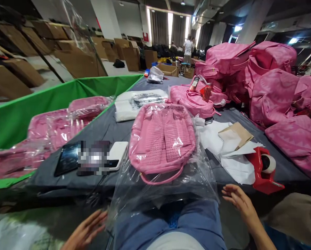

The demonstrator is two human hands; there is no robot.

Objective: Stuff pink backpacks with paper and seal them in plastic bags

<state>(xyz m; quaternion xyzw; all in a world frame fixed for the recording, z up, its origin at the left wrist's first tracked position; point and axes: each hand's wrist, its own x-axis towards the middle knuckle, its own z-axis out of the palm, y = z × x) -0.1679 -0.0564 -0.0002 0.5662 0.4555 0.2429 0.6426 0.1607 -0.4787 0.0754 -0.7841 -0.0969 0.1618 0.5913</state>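
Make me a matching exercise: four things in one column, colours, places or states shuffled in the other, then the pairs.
Things:
1. Backpack at centre
2. Tape dispenser
3. Cloth wall
4. Right hand

Descriptions:
A. Green, at the left
B. Empty, near the table's front edge
C. Pink, in clear plastic
D. Red, holding a white roll

Pairs: 1-C, 2-D, 3-A, 4-B
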